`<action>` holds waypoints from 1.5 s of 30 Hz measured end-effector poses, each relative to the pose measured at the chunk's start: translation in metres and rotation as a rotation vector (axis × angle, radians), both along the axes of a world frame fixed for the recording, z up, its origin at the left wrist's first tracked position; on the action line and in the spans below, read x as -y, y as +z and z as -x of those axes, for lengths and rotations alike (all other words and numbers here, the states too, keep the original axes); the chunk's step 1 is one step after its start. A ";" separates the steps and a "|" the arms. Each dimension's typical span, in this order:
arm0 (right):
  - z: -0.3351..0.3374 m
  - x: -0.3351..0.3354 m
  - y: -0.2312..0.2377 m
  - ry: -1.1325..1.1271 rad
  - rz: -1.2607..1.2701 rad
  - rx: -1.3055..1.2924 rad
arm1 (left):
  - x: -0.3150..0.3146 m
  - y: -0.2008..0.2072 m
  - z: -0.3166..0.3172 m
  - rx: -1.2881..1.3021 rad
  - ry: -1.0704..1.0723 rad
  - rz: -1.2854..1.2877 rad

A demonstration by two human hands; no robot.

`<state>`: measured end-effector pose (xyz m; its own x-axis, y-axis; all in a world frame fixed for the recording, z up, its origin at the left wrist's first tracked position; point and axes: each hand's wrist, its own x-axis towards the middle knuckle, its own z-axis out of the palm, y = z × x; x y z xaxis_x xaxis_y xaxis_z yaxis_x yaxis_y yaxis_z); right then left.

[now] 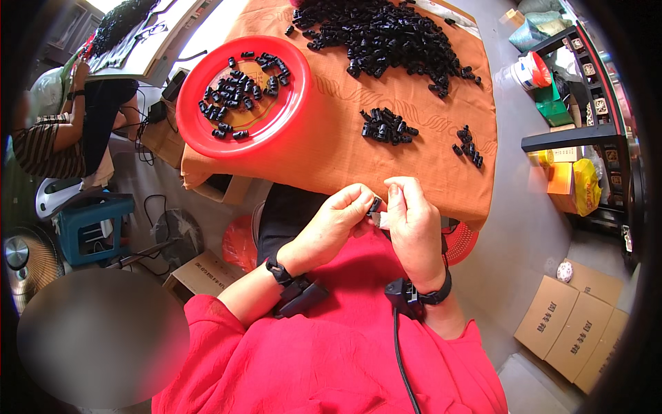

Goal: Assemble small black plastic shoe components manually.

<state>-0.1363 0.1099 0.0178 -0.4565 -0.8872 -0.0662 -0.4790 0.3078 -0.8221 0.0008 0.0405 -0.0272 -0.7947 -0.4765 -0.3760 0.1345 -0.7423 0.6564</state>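
Observation:
My left hand (334, 224) is closed in a pinch on a small black cylindrical part (374, 205), held just off the near edge of the table. Close beside it, my right hand (418, 231) has thumb and fingers pressed together. A small whitish piece (383, 220) shows under its fingers; its kind is not clear. Beyond my hands, a small heap of black parts (387, 127) lies on the orange tablecloth (331, 155), with a smaller group (470, 146) to its right. More black parts lie in a red round basin (189, 127) at left.
A large pile of black parts (386, 34) covers the table's far side. At left a person in a striped shirt (58, 148) sits at another table, near a blue stool (93, 224) and a fan (27, 259). Cardboard boxes (572, 321) and a dark shelf (586, 134) stand at right.

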 end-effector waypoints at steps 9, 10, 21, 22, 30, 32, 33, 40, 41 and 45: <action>0.001 0.001 -0.003 0.000 -0.007 -0.055 | -0.001 -0.001 0.001 -0.012 0.004 0.005; 0.001 0.001 -0.005 -0.003 0.006 -0.061 | -0.001 -0.001 0.001 -0.008 0.002 0.009; 0.000 0.001 -0.003 -0.002 0.019 -0.046 | -0.001 -0.001 0.002 0.000 0.010 0.036; 0.000 0.001 -0.003 -0.002 0.017 -0.048 | -0.001 -0.001 0.002 0.000 0.009 0.040; 0.001 0.002 0.000 0.015 -0.027 -0.064 | -0.003 -0.003 0.002 0.014 0.007 0.048; 0.001 0.002 0.000 0.021 -0.026 -0.072 | -0.002 -0.003 0.002 0.013 0.003 0.049; 0.001 0.002 -0.001 0.021 -0.026 -0.072 | -0.002 -0.003 0.002 0.012 0.000 0.046; 0.001 0.002 -0.003 0.014 -0.028 -0.033 | -0.002 -0.005 0.002 0.022 -0.002 0.046; 0.001 0.002 -0.003 0.014 -0.025 -0.034 | -0.002 -0.005 0.002 0.022 -0.002 0.046; 0.001 0.002 -0.001 0.021 -0.035 -0.031 | -0.002 -0.006 0.000 0.023 -0.012 0.073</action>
<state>-0.1373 0.1079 0.0173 -0.4402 -0.8940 -0.0840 -0.5105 0.3261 -0.7956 0.0009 0.0425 -0.0331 -0.7921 -0.4938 -0.3589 0.1104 -0.6941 0.7114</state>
